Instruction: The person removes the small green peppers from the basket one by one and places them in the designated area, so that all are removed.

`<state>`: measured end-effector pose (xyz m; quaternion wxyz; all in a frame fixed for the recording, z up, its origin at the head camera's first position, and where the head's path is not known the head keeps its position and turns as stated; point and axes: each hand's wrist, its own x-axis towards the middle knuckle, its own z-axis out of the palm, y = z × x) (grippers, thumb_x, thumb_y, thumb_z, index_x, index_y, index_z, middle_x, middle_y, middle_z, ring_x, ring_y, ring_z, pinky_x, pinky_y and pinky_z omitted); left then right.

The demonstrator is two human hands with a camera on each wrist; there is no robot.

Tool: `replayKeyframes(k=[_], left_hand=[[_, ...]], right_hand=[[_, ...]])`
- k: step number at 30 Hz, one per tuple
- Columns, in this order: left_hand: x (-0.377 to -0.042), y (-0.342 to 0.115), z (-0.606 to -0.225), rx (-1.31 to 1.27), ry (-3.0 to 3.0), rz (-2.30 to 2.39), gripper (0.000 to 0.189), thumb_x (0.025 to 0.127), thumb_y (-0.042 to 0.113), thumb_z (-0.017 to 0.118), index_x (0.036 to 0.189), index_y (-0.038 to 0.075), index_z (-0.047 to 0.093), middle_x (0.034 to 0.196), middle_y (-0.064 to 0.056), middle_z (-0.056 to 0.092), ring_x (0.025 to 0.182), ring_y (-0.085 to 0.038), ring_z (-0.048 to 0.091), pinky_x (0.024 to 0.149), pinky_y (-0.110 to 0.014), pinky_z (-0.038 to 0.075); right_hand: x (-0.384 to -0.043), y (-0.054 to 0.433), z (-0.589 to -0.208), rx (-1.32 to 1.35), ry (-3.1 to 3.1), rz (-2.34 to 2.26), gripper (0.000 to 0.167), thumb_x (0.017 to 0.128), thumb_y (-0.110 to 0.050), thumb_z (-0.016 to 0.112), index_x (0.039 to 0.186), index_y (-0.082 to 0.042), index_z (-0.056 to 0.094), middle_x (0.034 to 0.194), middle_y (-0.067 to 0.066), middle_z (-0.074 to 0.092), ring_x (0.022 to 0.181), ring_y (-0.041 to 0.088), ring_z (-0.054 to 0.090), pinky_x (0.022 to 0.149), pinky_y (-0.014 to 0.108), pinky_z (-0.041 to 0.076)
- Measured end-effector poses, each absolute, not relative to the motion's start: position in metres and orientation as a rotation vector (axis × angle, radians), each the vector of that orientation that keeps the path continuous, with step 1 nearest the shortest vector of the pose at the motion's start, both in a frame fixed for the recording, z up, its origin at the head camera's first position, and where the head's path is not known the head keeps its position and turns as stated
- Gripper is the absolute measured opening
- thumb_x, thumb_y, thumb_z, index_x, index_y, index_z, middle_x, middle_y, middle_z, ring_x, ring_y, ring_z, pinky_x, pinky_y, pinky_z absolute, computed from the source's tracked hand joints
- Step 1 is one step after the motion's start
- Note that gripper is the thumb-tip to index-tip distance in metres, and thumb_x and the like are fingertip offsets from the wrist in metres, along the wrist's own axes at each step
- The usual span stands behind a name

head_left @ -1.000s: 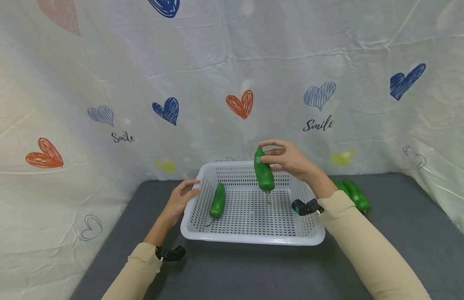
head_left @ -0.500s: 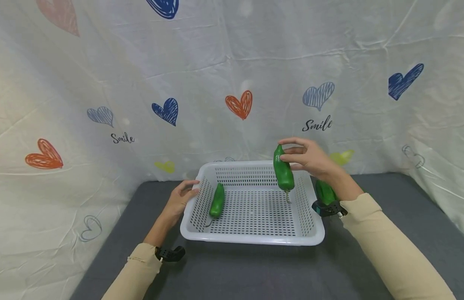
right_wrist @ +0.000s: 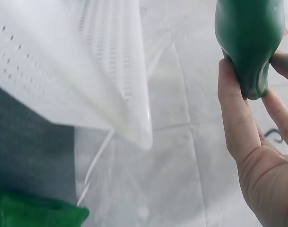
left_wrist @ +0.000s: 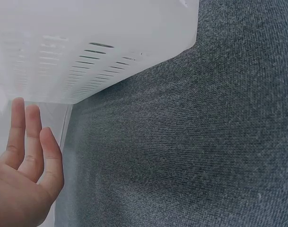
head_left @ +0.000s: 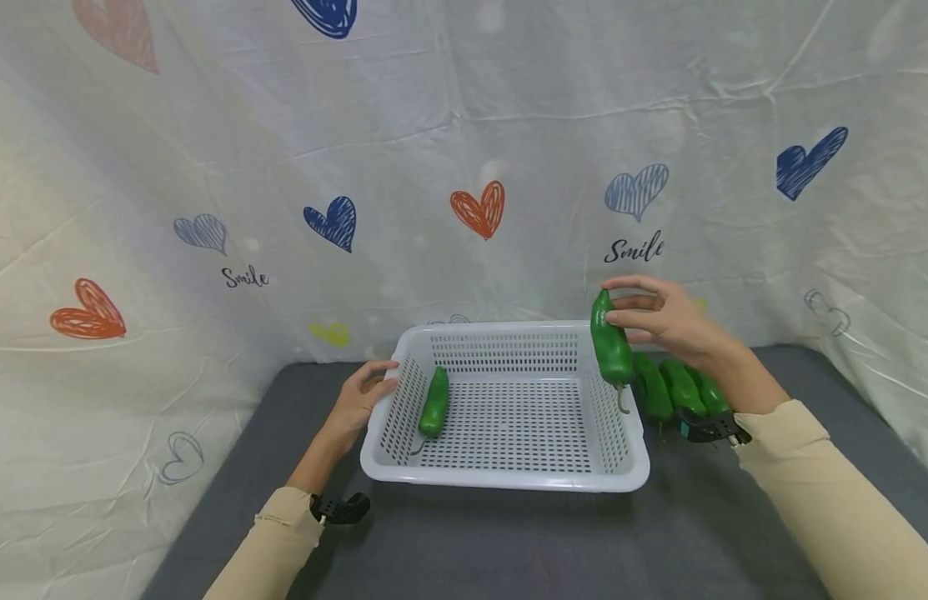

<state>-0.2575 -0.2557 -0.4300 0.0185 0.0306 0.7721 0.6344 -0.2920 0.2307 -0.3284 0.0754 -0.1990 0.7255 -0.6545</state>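
A green pepper [head_left: 612,342] hangs stem-down from my right hand [head_left: 662,321], pinched near its pointed top end by thumb and fingers, over the right rim of the white perforated basket [head_left: 501,480]. In the right wrist view the pepper [right_wrist: 250,33] sits between the fingers and thumb. At the basket's left rim is my left hand [head_left: 362,396], index finger and thumb touching it. The left wrist view has its other fingers [left_wrist: 34,137] raised loosely beside the basket's outer wall. Inside the basket, on the left, lies another green pepper [head_left: 435,402].
Right of the basket, several green peppers [head_left: 679,385] lie side by side on the dark grey table [head_left: 494,542], partly behind the right wrist. A white curtain [head_left: 403,125] printed with hearts hangs right behind the table.
My right hand has carried the pepper rightward, from above the basket's interior to above its right rim. The left hand and basket have stayed in place.
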Motion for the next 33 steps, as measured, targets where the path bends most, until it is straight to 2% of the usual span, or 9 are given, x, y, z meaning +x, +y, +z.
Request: replayKeyframes(k=[9, 14, 21, 28, 33], left_hand=[[-0.257, -0.256, -0.430, 0.093, 2.394, 1.980, 0.043, 0.105, 0.023, 0.061, 0.143, 0.007, 0.051, 0.130, -0.023, 0.059, 0.098, -0.024, 0.068, 0.075, -0.035, 0.058], [-0.258, -0.256, -0.431, 0.091, 2.400, 1.973, 0.043, 0.105, 0.023, 0.062, 0.143, 0.007, 0.051, 0.130, -0.022, 0.059, 0.098, -0.024, 0.068, 0.075, -0.035, 0.058], [-0.259, -0.256, -0.431, 0.082, 2.393, 1.982, 0.042, 0.105, 0.022, 0.062, 0.143, 0.008, 0.051, 0.130, -0.022, 0.059, 0.097, -0.024, 0.069, 0.074, -0.035, 0.058], [-0.258, -0.254, -0.430, 0.068, 2.392, 1.983, 0.041, 0.105, 0.021, 0.062, 0.143, 0.008, 0.052, 0.130, -0.023, 0.059, 0.098, -0.025, 0.069, 0.074, -0.035, 0.058], [-0.257, -0.254, -0.429, 0.075, 2.400, 1.976, 0.042, 0.105, 0.022, 0.061, 0.143, 0.008, 0.051, 0.132, -0.023, 0.058, 0.099, -0.025, 0.068, 0.075, -0.036, 0.058]], right_hand=[[-0.286, 0.258, -0.337, -0.517, 2.290, -1.938, 0.045, 0.097, -0.009, 0.072, 0.140, -0.012, 0.059, 0.127, 0.008, 0.062, 0.111, 0.019, 0.062, 0.083, 0.040, 0.057], [-0.280, 0.272, -0.340, -0.505, 2.351, -1.876, 0.047, 0.098, -0.014, 0.072, 0.142, -0.016, 0.057, 0.133, 0.005, 0.059, 0.112, 0.017, 0.063, 0.084, 0.035, 0.055], [-0.275, 0.288, -0.348, -0.476, 2.427, -1.827, 0.053, 0.098, -0.016, 0.072, 0.146, -0.010, 0.052, 0.141, 0.008, 0.052, 0.116, 0.014, 0.060, 0.084, 0.038, 0.056], [-0.269, 0.309, -0.353, -0.421, 2.469, -1.786, 0.056, 0.100, -0.015, 0.069, 0.150, -0.007, 0.047, 0.138, 0.000, 0.054, 0.113, 0.009, 0.061, 0.082, 0.034, 0.056], [-0.269, 0.326, -0.362, -0.439, 2.506, -1.769, 0.053, 0.100, -0.011, 0.068, 0.149, -0.009, 0.049, 0.135, -0.009, 0.054, 0.113, 0.005, 0.059, 0.080, 0.034, 0.056]])
